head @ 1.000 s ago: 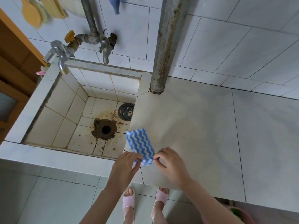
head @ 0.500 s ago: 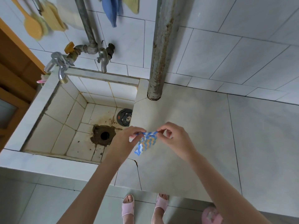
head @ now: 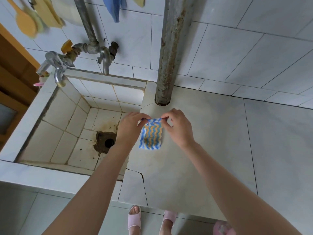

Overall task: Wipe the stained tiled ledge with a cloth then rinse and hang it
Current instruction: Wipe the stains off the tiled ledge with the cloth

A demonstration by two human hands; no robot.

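Ledge (head: 211, 150): broad pale tiled slab to the right of the basin, running back to the wall. Surface looks dull, with faint brownish smudging toward the near edge and a crack (head: 138, 173) at the near left corner. No wet streaks or wipe tracks that I can make out.

Sink basin (head: 55, 116): sunken, tiled, on the left. Heavy brown staining around the drain hole (head: 109, 142). Looks dry.

Rusted pipe (head: 171, 53): vertical, meets the ledge at its back left corner.

Taps: one at the basin's far left corner (head: 54, 68), one further right on the back wall (head: 105, 61). No water seen running from either.

Left hand (head: 130, 128) and right hand (head: 179, 129): both raised over the ledge's left part, just in front of the pipe foot. Each pinches one top corner of the cloth between thumb and fingertips, remaining fingers loosely curled.

Cloth (head: 150, 136): small, wavy blue, orange and white stripes. Hangs spread flat between the two hands, above the ledge. Cannot tell whether its lower edge touches the tile.

Progress, as a judgement: very early. The cloth is opened out and in hand, but the ledge shows no sign of having been wiped. Left to do: lay the cloth down and work over the stained patches, carry it to the basin, rinse under a tap, then hang it, probably up by the blue rag (head: 113, 9) on the wall.
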